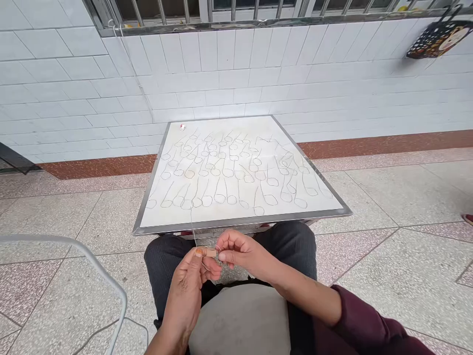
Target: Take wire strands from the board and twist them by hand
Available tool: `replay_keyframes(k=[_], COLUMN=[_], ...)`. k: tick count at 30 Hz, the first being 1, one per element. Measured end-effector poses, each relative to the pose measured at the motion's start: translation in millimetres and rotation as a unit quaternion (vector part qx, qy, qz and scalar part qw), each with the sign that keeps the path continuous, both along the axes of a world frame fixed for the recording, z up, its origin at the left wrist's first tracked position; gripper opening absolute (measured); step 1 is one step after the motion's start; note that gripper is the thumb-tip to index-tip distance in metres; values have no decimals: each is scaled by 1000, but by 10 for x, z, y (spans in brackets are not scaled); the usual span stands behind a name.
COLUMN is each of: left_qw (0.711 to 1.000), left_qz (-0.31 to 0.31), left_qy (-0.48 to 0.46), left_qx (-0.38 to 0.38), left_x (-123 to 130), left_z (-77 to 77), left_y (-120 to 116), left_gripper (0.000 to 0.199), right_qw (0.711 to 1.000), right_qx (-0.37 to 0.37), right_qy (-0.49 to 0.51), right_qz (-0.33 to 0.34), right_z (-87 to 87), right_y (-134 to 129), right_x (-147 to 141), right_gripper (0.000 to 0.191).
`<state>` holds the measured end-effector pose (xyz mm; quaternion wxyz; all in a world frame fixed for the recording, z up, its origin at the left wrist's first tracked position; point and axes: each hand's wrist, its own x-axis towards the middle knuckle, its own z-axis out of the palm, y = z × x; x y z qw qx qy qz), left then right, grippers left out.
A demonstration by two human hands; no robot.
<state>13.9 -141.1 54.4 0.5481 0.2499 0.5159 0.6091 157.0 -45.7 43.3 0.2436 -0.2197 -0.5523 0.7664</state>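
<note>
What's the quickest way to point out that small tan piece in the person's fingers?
From the white board covered in thread loops, drop to the person's lap. The tan piece sits pinched between the left hand and the right hand, the thin thread rising from it.

A barred window (207,11) tops a white tiled wall (229,84) above speckled floor tiles (406,197).

Bright even daylight; faint shadows; wide-angle bowing at edges

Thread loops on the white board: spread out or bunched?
Spread out. The thread loops lie in rows across the white board, mostly apart, with only a few overlapping toward the right.
</note>
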Motion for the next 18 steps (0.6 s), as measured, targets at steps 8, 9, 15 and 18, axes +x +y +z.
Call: replay_keyframes(k=[8, 9, 15, 18], left_qw=[999, 998, 998, 996], left_qz=[-30, -34, -20, 32], left_qy=[38, 42, 59, 82], left_qx=[20, 18, 21, 13], left_x=[27, 29, 12, -48], left_z=[2, -9, -71, -121], left_y=[-5, -6, -14, 7], left_gripper=[40, 40, 40, 47], right_qw=[997, 997, 994, 992], right_qx=[-35, -34, -49, -50], right_qy=[9, 5, 17, 37], right_qz=[-65, -69, -97, -109], right_z=[-91, -87, -111, -179], right_y=[-91, -100, -118, -94], right_x=[-58, -55, -94, -160], right_gripper=[22, 22, 23, 26])
